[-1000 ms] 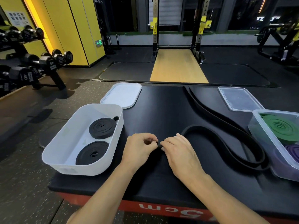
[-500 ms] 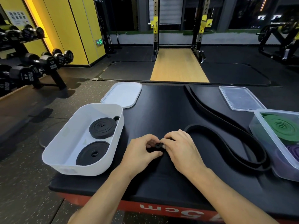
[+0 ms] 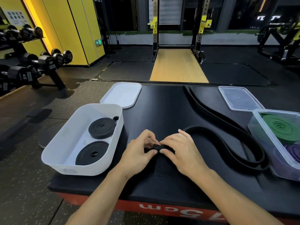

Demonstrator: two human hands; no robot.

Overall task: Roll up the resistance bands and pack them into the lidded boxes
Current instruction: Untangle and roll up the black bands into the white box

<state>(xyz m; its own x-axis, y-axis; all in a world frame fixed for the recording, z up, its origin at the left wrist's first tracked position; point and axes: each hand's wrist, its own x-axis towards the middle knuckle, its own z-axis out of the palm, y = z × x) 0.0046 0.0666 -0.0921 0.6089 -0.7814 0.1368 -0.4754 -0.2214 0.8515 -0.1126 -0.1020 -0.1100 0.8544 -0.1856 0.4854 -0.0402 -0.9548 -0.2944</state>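
Both hands meet at the near middle of the black platform: left hand and right hand pinch the black resistance band at its small rolled end, the rest trailing right and far.

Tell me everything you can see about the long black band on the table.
The long black band is a flat, matte, rubbery-looking loop. Its near end is wound into a tight coil pinched between the left hand and right hand. The rest lies unrolled on the black table, curving right toward the clear box, then running to the far edge.
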